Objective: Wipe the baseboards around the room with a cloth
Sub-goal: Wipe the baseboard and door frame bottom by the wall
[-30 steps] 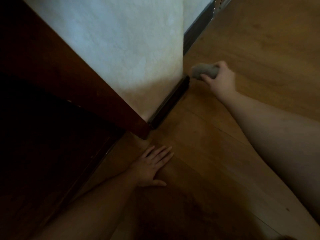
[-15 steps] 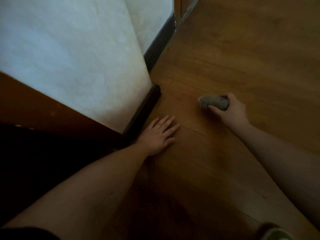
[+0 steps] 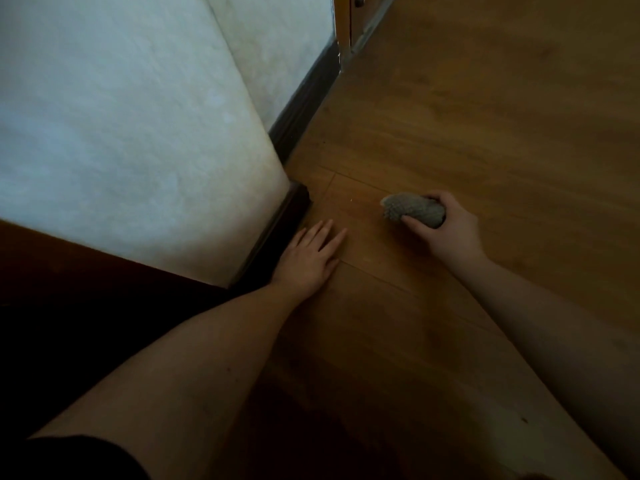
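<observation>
Right hand (image 3: 450, 230) grips grey cloth (image 3: 412, 211), seemingly on floor (image 3: 485, 133); left hand (image 3: 308, 258) flat beside baseboard (image 3: 277, 230)

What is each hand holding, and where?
The right hand grips a balled grey cloth around its near end. The left hand lies flat on the floor, holding nothing.

floor (image 3: 450, 116): open right | blocked left: wall corner (image 3: 284, 174), baseboard (image 3: 304, 95)
</observation>
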Demonstrator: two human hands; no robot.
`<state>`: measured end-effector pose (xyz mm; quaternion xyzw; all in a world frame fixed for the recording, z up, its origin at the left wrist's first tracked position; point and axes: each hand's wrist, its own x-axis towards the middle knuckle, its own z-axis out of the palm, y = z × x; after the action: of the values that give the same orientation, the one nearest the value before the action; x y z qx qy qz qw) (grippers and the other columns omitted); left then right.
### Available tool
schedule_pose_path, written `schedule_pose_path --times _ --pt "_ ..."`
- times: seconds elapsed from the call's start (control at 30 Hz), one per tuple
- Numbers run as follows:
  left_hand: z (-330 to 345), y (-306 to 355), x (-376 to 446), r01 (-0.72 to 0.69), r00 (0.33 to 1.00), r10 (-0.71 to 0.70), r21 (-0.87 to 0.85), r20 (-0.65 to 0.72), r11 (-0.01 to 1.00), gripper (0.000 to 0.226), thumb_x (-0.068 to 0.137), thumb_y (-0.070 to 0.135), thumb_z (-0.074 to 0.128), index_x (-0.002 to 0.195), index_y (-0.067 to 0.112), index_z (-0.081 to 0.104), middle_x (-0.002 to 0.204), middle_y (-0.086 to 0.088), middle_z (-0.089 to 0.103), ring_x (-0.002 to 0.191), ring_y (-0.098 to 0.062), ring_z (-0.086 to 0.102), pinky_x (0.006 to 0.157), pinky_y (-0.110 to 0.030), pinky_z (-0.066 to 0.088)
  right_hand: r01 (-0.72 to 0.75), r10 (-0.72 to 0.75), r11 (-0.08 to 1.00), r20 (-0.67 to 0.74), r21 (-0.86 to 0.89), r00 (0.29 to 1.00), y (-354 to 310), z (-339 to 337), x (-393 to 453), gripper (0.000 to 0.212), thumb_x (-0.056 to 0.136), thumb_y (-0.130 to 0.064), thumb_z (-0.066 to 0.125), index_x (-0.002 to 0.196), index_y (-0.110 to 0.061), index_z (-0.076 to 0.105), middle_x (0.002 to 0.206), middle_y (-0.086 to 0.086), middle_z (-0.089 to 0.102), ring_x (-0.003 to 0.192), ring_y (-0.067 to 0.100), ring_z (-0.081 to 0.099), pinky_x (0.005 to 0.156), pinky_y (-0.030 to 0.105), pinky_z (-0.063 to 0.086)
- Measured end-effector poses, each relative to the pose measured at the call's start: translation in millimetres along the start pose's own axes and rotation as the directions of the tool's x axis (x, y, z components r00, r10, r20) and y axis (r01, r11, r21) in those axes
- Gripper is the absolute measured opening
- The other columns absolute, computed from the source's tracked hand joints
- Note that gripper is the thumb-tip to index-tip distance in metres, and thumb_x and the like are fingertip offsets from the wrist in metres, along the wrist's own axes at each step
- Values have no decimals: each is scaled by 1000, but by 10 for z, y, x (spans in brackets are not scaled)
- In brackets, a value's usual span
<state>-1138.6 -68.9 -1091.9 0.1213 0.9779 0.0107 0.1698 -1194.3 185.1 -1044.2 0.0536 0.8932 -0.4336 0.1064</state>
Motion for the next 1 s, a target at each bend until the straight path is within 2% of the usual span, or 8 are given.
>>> schedule_pose_path --times 0.13,0.27,0.4,0.57,0.67,0.9,1.0 --pt "66 -54 106 -10 1000 10 -34 2 999 63 105 52 22 159 30 -3 167 4 -9 153 -14 -7 123 -37 -1 19 -19 1000 20 16 1000 -65 83 172 55 84 -40 76 131 -25 52 132 2 58 117 22 57 99 40 51" --pt "76 -133 333 -60 998 60 -42 2 997 66 104 55 18 159 27 -6 167 5 -11 152 -11 -12 125 -38 -2 32 -33 999 44 27 998 -151 243 392 59 84 -38 76 136 -24 50 136 2 55 121 21 54 102 34 48" --pt "162 -248 450 -108 993 107 -20 -50 994 68 104 54 23 160 22 1 168 2 -3 153 -14 -7 123 -37 -7 92 -94 996 87 21 992 -251 443 673 60 82 -40 77 134 -25 51 134 0 56 120 18 53 94 25 42" --pt "205 -269 463 -152 982 147 -31 -120 988 69 101 49 33 159 16 16 167 -5 13 153 -19 3 121 -34 -10 168 -178 983 155 76 972 -501 764 1065 54 82 -40 77 130 -26 55 125 -7 58 112 8 51 94 25 42" --pt "205 -269 482 -154 982 150 -22 -115 988 71 99 49 35 159 15 19 166 -6 17 153 -22 8 123 -39 -1 250 -274 961 261 122 926 -678 958 1277 51 81 -37 78 126 -24 58 117 -10 58 107 4 51 91 20 40" --pt "208 -263 480 -144 988 143 -3 -56 990 76 96 50 37 159 15 15 167 -7 12 153 -25 9 123 -46 7 460 -438 884 494 85 751 -960 1300 1673 50 77 -25 82 123 -19 63 123 0 64 113 11 55 87 14 33" --pt "205 -255 475 -142 989 142 -3 -33 990 77 95 51 37 159 15 13 167 -7 10 153 -25 8 122 -48 8 506 -471 860 492 70 732 -974 1464 1743 50 76 -24 82 122 -18 63 122 3 65 114 19 58 91 23 40"
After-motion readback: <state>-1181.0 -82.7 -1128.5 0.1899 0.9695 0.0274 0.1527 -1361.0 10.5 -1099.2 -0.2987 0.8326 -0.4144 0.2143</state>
